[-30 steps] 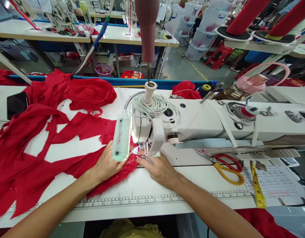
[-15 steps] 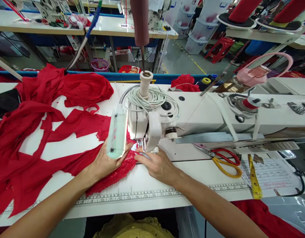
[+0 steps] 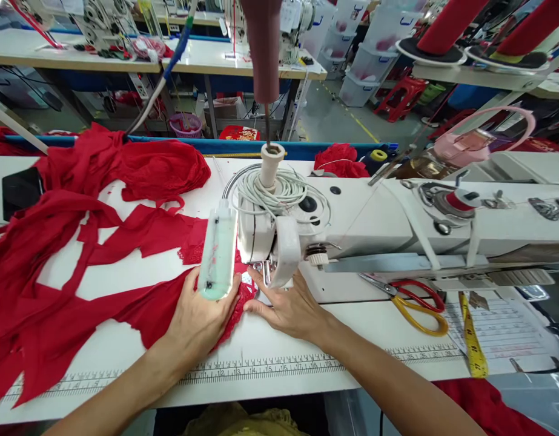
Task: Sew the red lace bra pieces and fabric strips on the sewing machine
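My left hand (image 3: 200,318) is closed on the red lace-edged fabric (image 3: 236,318), left of the needle area. A pale green translucent guard (image 3: 217,257) hides part of its fingers. My right hand (image 3: 288,306) rests on the machine bed by the presser foot (image 3: 263,267), thumb and forefinger apart; its other fingers are partly behind the machine head. Under the foot lies the lace edge, with a small whitish patch beside it. The white sewing machine (image 3: 361,209) stands over both hands. Red fabric strips (image 3: 138,236) trail off to the left.
Scissors (image 3: 415,303) with red and yellow handles lie at the right, near a yellow tape measure (image 3: 473,342) and a written sheet (image 3: 510,327). A printed ruler (image 3: 261,367) runs along the front edge. A red fabric bundle (image 3: 165,169) sits at the back left.
The lace edge has drawn in towards the foot and less of it shows in front. My left hand has turned more upright. My right thumb and forefinger have spread apart.
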Motion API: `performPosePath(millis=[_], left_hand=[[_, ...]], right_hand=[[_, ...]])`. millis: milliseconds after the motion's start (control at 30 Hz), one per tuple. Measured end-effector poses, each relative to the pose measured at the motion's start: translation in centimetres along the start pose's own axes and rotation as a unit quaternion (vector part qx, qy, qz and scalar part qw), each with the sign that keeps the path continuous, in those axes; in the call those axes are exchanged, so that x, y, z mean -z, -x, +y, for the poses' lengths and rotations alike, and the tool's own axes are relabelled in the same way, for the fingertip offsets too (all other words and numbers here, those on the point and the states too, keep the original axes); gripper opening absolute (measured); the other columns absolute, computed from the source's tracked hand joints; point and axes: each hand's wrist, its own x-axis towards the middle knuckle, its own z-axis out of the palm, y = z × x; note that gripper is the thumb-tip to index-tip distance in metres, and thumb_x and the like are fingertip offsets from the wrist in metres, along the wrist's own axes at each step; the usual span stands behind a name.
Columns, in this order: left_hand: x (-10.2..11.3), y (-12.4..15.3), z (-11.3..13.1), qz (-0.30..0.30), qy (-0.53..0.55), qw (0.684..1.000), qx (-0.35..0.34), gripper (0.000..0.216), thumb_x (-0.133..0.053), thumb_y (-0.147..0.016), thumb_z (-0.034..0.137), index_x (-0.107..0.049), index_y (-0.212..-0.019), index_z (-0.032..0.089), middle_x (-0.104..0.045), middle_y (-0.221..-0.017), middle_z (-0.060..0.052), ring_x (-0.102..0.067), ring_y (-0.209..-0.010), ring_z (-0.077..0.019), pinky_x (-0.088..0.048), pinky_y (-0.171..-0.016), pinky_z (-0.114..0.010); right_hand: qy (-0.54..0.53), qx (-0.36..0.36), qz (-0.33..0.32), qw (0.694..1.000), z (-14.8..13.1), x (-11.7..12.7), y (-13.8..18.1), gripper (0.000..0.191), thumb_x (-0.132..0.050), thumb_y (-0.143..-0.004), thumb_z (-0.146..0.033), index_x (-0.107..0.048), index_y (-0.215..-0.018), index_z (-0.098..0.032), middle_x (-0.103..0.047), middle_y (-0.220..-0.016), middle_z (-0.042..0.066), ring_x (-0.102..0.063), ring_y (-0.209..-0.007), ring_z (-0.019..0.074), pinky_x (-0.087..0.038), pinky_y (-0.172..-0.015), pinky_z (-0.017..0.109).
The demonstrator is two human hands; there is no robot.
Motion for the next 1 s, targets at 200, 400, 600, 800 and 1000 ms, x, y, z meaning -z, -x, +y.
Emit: performPosePath(millis=[200, 400, 600, 800, 1000], left_hand=[[-0.3, 1.4, -0.7, 0.01, 0.035, 0.999, -0.011, 0.027, -0.044, -0.099, 0.015, -0.069, -0.109, 0.018, -0.07, -0.1, -0.01, -0.063, -0.099, -0.0244, -0.052, -0.09, -0.044], [0.8, 0.4, -0.8, 0.003, 0.02, 0.999, -0.037, 0.026, -0.046, -0.099, 0.015, -0.071, -0.103, 0.02, -0.071, -0.097, -0.008, -0.063, -0.1, -0.0241, -0.05, -0.095, -0.046], [0.4, -1.0, -0.5, 0.043, 0.013, 0.998, -0.039, 0.026, -0.052, -0.1, 0.034, -0.07, -0.109, 0.02, -0.072, -0.097, -0.008, -0.061, -0.091, -0.0255, -0.05, -0.089, -0.048], [0.0, -1.3, -1.0, 0.032, -0.019, 0.997, -0.065, 0.027, -0.049, -0.101, 0.032, -0.073, -0.099, 0.018, -0.071, -0.089, -0.01, -0.059, -0.079, -0.024, -0.051, -0.077, -0.046], [-0.3, -1.5, -1.3, 0.015, 0.03, 0.999, -0.034, 0.026, -0.049, -0.102, 0.029, -0.07, -0.11, 0.017, -0.07, -0.097, -0.012, -0.061, -0.091, -0.0245, -0.054, -0.082, -0.045]], right_hand=[[0.004, -0.002, 0.003, 1.0, -0.4, -0.4, 0.2, 0.072, -0.044, -0.095, -0.069, -0.059, -0.137, -0.012, -0.073, -0.092, 0.016, -0.066, -0.091, 0.0299, -0.043, -0.091, 0.046], [0.02, -0.001, 0.011, 1.0, -0.6, -0.4, 0.2, 0.07, -0.043, -0.096, -0.068, -0.063, -0.132, -0.011, -0.073, -0.086, 0.015, -0.066, -0.09, 0.0299, -0.044, -0.091, 0.047], [0.0, -0.006, 0.003, 1.0, -0.4, -0.2, 0.2, 0.067, -0.046, -0.095, -0.067, -0.065, -0.129, -0.012, -0.072, -0.089, 0.015, -0.065, -0.092, 0.0292, -0.044, -0.092, 0.046], [-0.056, -0.005, 0.031, 0.998, 0.4, -0.2, 0.4, 0.055, -0.052, -0.096, -0.061, -0.067, -0.126, -0.018, -0.071, -0.101, 0.013, -0.062, -0.097, 0.0279, -0.044, -0.09, 0.044], [-0.06, -0.015, 0.081, 0.995, 1.3, -0.6, 0.8, 0.025, -0.056, -0.099, -0.033, -0.078, -0.098, -0.021, -0.068, -0.083, 0.008, -0.061, -0.087, 0.0241, -0.042, -0.085, 0.041]])
